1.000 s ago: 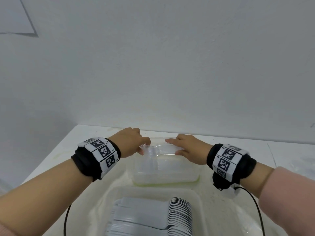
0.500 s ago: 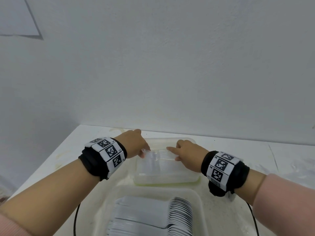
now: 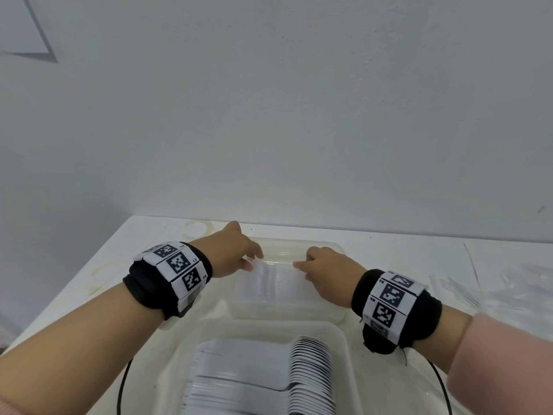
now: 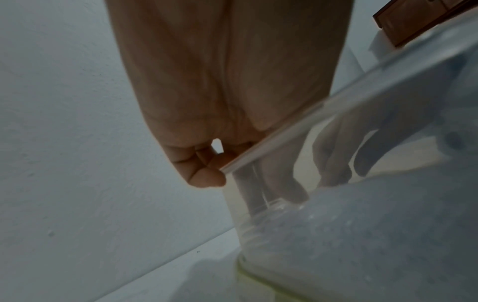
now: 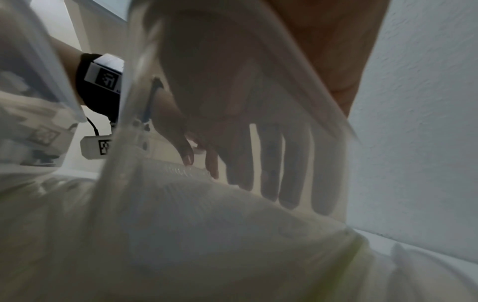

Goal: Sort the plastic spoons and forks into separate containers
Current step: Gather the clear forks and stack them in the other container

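A stack of clear plastic cutlery (image 3: 275, 278) lies in the far translucent container (image 3: 323, 310); spoons or forks, I cannot tell. My left hand (image 3: 239, 256) is at its left end, thumb on the stack and outer fingers curled by the container's rim (image 4: 271, 147). At its right end is my right hand (image 3: 324, 272), whose straight fingers (image 5: 269, 183) reach down onto the stack (image 5: 165, 169). The near container (image 3: 344, 354) holds rows of white spoons (image 3: 311, 372).
Both containers stand on a white table (image 3: 149, 250) against a white wall. Crumpled clear plastic with loose cutlery (image 3: 478, 292) lies on the table to the right. The table's left edge (image 3: 74, 280) is close. Black cables hang from both wristbands.
Both hands have moved forward and down, bringing the clear stack from above the far container down into it. The right fingers now lie straighter over it.
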The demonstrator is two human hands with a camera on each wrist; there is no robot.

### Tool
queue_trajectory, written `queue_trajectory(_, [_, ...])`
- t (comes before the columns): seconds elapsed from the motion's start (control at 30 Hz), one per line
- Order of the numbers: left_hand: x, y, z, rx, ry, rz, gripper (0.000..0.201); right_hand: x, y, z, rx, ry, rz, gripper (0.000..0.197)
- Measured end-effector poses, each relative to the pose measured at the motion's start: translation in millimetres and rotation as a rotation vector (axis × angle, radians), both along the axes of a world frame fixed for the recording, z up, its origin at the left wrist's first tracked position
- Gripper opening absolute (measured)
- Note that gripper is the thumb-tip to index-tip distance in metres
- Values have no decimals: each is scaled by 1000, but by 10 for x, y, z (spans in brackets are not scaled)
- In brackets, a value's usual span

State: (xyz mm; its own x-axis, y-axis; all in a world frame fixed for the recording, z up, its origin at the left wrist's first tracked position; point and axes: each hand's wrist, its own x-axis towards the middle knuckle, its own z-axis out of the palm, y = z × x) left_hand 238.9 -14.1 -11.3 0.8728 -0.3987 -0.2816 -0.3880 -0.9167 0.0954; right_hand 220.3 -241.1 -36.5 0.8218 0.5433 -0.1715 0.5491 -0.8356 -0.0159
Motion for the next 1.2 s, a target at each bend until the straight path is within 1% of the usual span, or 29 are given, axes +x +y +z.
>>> queue_trajectory(0.1, [-26,23,12,-24,-20,65,26,-11,-6,-23,57,-27,-40,37])
queue_trajectory(0.23, [-12,76,-1,-42,-33,59,24,3,-1,-36,68,-39,-45,36])
queue_trajectory(0.3, [-29,61,12,-51,-34,61,24,5,-7,-28,98,-23,-54,38])
queue_trajectory(0.4, [-55,26,37,-62,-97,10,27,26,-16,-8,142,-21,-63,39])
queue_trajectory(0.5, [-46,45,40,-88,-119,-7,26,53,-21,3,144,-8,-74,40])
queue_trajectory(0.7, [-50,54,34,-134,-149,-14,26,64,-9,10,181,-47,-74,40])
queue_trajectory(0.87, [-104,60,38,-203,-210,-18,25,10,-81,141,329,-70,-78,37])
queue_trajectory(0.93, [-142,62,97,-225,-242,-13,24,-28,-186,294,428,-97,-86,34])
queue_trajectory(1.03, [-218,67,261,-198,-286,-2,23,-162,-502,617,540,-132,-142,29])
queue_trajectory(1.1, [-291,38,409,-171,-289,-10,22,-308,-827,815,541,-134,-214,27])
queue_trajectory(1.2, [-463,-131,635,-104,-240,-25,21,-592,-1412,1014,485,-93,-344,23])
